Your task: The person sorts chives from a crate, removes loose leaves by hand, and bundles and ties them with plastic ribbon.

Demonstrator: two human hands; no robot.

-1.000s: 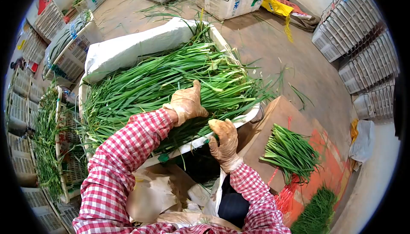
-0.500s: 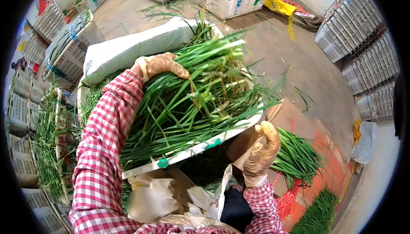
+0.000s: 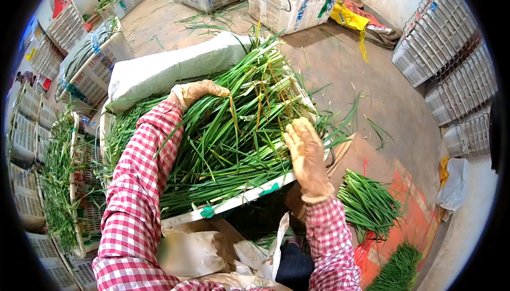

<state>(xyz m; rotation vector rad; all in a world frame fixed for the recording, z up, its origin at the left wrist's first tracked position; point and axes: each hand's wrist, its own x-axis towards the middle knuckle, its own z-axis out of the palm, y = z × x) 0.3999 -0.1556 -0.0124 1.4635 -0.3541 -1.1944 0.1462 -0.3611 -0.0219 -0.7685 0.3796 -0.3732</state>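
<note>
Well left of the hands, a crate [image 3: 74,185] holds loose greens [image 3: 56,179]. The gloved left hand [image 3: 201,92] curls over long green stalks [image 3: 228,147]; whether it grips any, I cannot tell. The stalks fill a white basket [image 3: 240,199] between and below both hands. The gloved right hand [image 3: 307,158], fingers stretched out, holds nothing beside their pale ends. Right of it lies a bunch [image 3: 369,200].
</note>
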